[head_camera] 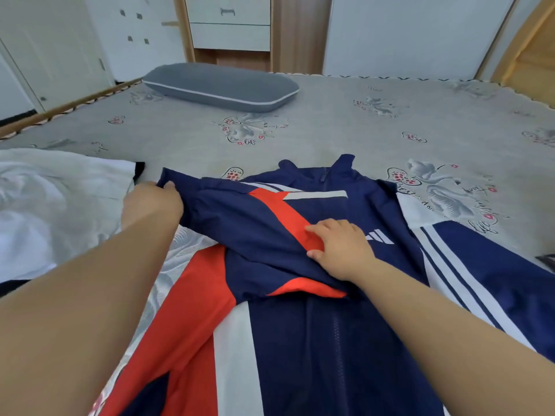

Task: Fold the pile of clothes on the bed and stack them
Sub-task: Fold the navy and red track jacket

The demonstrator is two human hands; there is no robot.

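jacket [300, 310] lies front up on the bed [330, 124], collar toward the far side, zip running down its middle. it is navy with red and white panels and three white stripes along the sleeves. one sleeve [240, 217] is folded across the chest; the other sleeve [480, 265] lies stretched out to the right on the sheet.

left hand [153, 205] holds the cuff end of the folded sleeve, its grip pinching the navy fabric between thumb and fingers, and the cloth there is lifted a little off the bed. right hand [339, 247] rests flat on the folded sleeve at the red band, fingers spread and fairly straight, pressing the cloth against the chest just beside the white logo [380, 237].

white cloth [45, 205] lies rumpled on the left of the bed, near the left hand. a grey pillow [219, 85] sits well beyond the jacket, at the far side. behind the bed stand a wooden unit with white drawers [228, 22] and a white door [54, 49].
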